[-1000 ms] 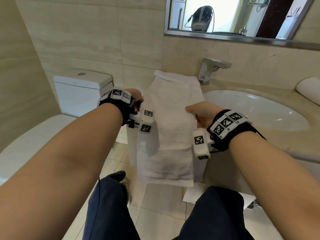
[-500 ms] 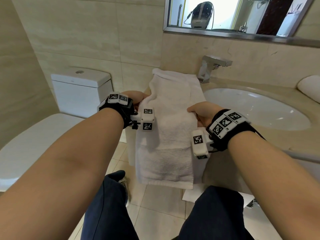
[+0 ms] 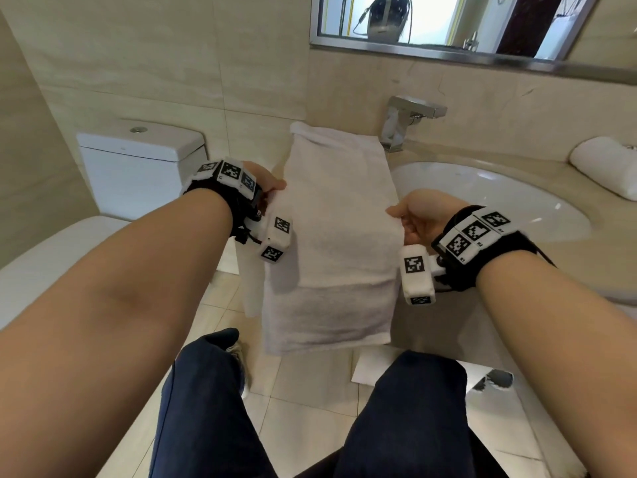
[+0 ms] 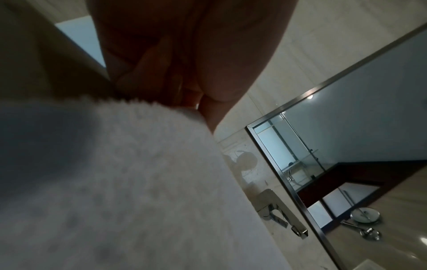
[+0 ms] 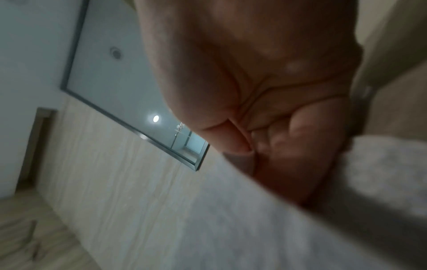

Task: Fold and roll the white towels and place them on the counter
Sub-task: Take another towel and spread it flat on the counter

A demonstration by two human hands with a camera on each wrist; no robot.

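Note:
A long folded white towel [image 3: 336, 215] lies along the counter's left end and hangs over the front edge toward the floor. My left hand [image 3: 267, 182] pinches its left edge, thumb on top. My right hand [image 3: 410, 219] pinches its right edge at about the same height. In the left wrist view the towel [image 4: 129, 182] fills the lower left under my left hand [image 4: 184, 87]. The right wrist view shows my right hand [image 5: 277, 142] curled on the towel [image 5: 254, 228]. A rolled white towel [image 3: 606, 172] rests on the counter [image 3: 537, 157] at far right.
A white sink basin [image 3: 482, 201] sits right of the towel, with a chrome faucet [image 3: 408, 120] behind it. A toilet tank [image 3: 138, 163] stands at left. The mirror [image 3: 448, 22] hangs above. My legs in dark trousers [image 3: 396, 426] are below, over tiled floor.
Both hands have spread slightly apart along the towel's edges, the left moving forward, and the towel is pulled flatter and wider. The head view has tilted a little down.

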